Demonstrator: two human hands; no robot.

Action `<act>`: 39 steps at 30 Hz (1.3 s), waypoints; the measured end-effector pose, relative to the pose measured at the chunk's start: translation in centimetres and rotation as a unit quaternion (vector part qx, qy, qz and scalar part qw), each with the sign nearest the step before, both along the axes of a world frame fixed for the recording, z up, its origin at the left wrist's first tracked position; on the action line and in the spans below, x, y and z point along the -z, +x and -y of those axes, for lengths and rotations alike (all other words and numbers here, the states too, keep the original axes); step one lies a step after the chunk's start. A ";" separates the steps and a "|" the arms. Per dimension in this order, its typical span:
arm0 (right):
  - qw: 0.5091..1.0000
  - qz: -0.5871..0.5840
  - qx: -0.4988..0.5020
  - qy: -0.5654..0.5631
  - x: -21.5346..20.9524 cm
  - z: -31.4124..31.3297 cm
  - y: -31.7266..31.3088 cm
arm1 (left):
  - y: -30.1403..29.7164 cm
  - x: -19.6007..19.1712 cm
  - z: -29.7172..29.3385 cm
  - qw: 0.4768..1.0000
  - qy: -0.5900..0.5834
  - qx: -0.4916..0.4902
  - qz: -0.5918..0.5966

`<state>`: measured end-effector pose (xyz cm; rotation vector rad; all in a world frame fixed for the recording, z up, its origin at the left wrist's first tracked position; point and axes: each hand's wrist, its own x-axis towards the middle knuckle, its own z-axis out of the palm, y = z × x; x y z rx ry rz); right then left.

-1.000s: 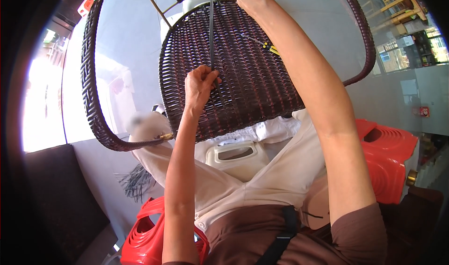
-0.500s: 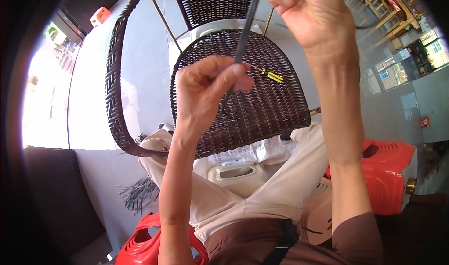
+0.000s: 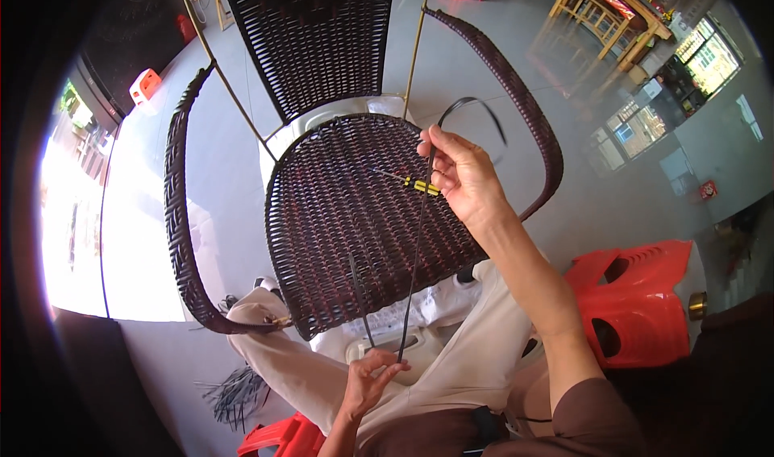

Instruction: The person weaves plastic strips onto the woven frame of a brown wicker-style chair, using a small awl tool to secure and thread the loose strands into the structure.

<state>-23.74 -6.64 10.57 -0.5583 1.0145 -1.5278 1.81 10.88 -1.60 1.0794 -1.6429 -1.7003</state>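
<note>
A long, flat dark weaving strip (image 3: 414, 280) runs between my two hands in front of a dark woven chair seat (image 3: 339, 207). My right hand (image 3: 463, 179) pinches it above the seat, and its free end curls away beyond the fingers. Down near my lap, my left hand (image 3: 371, 383) pinches the strip lower down. From there another length goes back up to the front part of the seat. A screwdriver with a yellow and black handle (image 3: 421, 186) lies on the seat weave, partly behind the strip and right fingers.
The chair has a woven backrest (image 3: 318, 46), a left armrest (image 3: 179, 199) and a right armrest (image 3: 516, 78). Red plastic stools stand at the right (image 3: 645, 288) and lower left (image 3: 282, 435). Loose strips (image 3: 234, 395) lie on the floor; wooden furniture (image 3: 617, 14) stands far right.
My left hand has dropped from over the seat to near my lap. My right hand has come down and left, drawing the strip into view. The chair's back and right armrest now show more.
</note>
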 end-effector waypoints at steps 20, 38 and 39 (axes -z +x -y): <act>0.965 -0.128 0.118 -0.196 -8.0 1.8 -6.5 | -1.6 10.0 3.2 0.976 -0.199 0.065 0.059; 0.905 -0.239 0.224 -0.272 -16.3 0.7 -12.3 | -1.2 5.6 0.8 0.993 0.088 0.059 -0.042; 0.914 -0.241 0.199 -0.258 -15.9 0.6 -13.0 | -1.2 5.5 0.8 0.993 0.088 0.061 -0.043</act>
